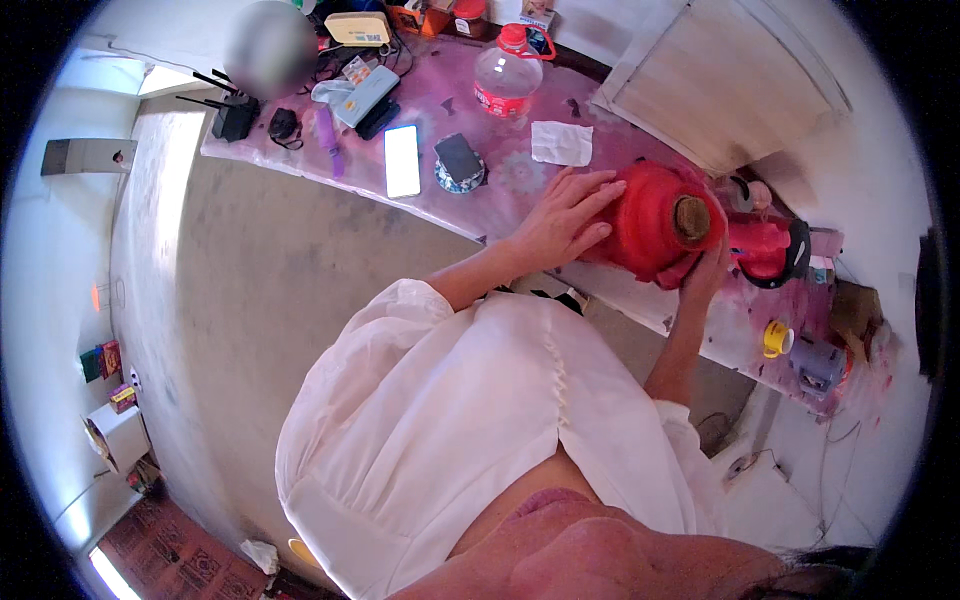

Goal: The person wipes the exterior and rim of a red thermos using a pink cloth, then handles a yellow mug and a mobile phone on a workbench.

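beyond my hands, toward the far side of the table, stood a clear plastic bottle with a red cap and a red band of label round its middle. just nearer than it lay a white folded tissue, close to my left fingertips. farther off to my left a white phone lay flat, and beside it a dark phone rested on a small patterned round tin. beyond those sat a pale blue flat case and a yellow box near the wall. well away on the floor to my left i could see small red and green cartons; what was printed on them was too small to tell.

my left hand lay spread and flat against the side of the big red spool, fingers open over the wound thread. my right hand cupped it from below and the near side, so the spool was held between both palms, tilted over the table's near edge. it was a fat roll of bright red yarn with a brown cork-like core end facing up at me. just past my right hand stood a red thing with a black handle, and lower down a yellow cup.
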The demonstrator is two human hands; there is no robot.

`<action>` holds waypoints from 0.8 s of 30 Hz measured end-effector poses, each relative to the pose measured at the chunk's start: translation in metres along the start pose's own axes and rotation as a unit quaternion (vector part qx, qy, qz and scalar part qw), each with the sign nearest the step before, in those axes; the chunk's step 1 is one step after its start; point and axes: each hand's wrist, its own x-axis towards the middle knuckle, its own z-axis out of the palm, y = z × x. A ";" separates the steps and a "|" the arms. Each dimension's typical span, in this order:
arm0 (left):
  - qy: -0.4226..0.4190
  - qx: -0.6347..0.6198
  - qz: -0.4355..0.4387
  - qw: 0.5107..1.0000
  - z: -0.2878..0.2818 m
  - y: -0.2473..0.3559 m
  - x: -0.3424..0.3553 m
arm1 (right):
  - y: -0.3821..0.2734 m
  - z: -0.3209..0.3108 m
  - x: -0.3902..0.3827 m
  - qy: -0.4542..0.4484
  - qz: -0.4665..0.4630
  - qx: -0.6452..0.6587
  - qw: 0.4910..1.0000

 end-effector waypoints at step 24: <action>0.009 -0.069 -0.039 0.997 0.007 0.011 -0.003 | -0.008 0.005 0.027 -0.112 0.046 0.293 0.948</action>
